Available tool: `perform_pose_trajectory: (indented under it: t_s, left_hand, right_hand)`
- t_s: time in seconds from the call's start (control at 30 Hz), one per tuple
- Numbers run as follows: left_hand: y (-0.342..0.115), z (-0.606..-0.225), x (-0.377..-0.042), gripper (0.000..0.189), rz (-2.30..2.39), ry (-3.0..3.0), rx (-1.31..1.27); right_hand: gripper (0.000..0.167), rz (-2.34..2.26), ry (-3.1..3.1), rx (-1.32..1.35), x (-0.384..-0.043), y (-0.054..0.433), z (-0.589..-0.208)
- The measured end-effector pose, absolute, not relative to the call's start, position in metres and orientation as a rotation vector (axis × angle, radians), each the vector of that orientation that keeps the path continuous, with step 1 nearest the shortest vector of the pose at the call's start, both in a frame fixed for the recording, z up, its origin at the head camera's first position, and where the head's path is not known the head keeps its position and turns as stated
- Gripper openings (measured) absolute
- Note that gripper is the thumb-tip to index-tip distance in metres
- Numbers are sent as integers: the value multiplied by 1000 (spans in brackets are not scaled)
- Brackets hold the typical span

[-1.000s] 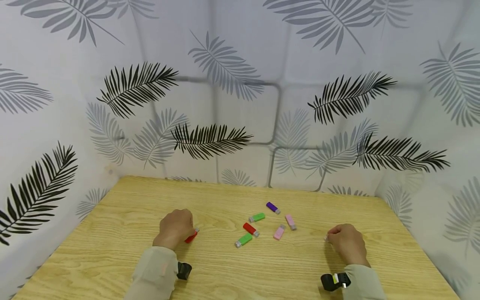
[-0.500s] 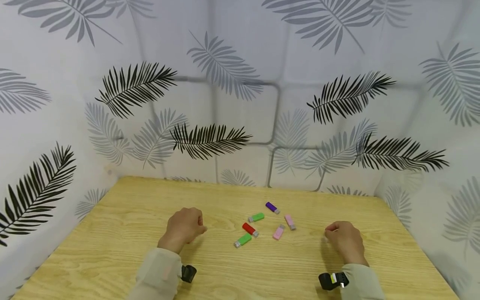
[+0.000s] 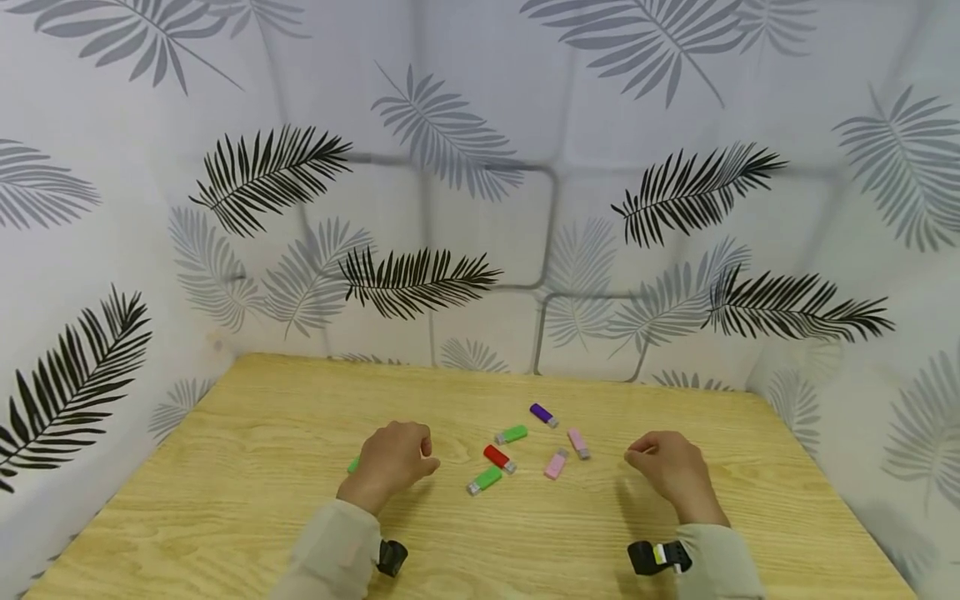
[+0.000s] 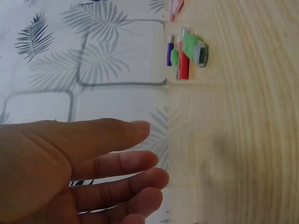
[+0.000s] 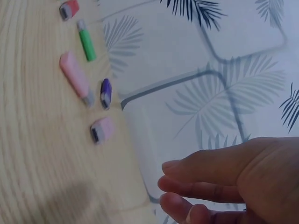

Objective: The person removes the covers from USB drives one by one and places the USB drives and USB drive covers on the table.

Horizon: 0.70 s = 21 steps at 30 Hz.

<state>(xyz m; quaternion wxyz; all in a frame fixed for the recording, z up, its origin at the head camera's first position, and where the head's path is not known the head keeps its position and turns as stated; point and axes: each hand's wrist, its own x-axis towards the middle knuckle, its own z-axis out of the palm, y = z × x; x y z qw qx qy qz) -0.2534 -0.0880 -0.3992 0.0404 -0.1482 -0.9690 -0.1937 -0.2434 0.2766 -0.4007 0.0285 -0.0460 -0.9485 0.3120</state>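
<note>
My left hand (image 3: 393,460) is over the left part of the table, its loosely bent fingers empty in the left wrist view. A green piece (image 3: 354,464) peeks out behind this wrist, the rest of it hidden. On the right, my right hand (image 3: 671,468) hovers with thumb and fingers slightly bent, nothing between them. Amid both hands lie USB sticks: a purple one (image 3: 542,413), a red one (image 3: 498,457), a green one (image 3: 513,433) farther back, a nearer green one (image 3: 487,478), a pink one (image 3: 577,441) and a second pink one (image 3: 554,467).
The wooden table (image 3: 247,467) ends at a pale leaf-patterned backdrop (image 3: 480,208), which stands behind it and along both sides. Each wrist carries a small black camera, such as the left wrist camera (image 3: 392,557).
My left hand has let go of a red USB stick and shifted right; that stick is out of sight now. A green piece has come into view. My right hand has moved left and slightly away.
</note>
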Motion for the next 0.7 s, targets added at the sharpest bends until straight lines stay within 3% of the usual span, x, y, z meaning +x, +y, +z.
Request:
perform_pose_trajectory:
  t_s: [0.3,0.7]
  left_hand:
    - [-62,-406,-261,22,-674,-2999,-636]
    - [-18,-410,-276,21,-425,-3153,-718]
  right_hand:
    - [19,1039,-2922,16,-238,260,-383]
    - [13,1050,-2910,146,-231,234,-371]
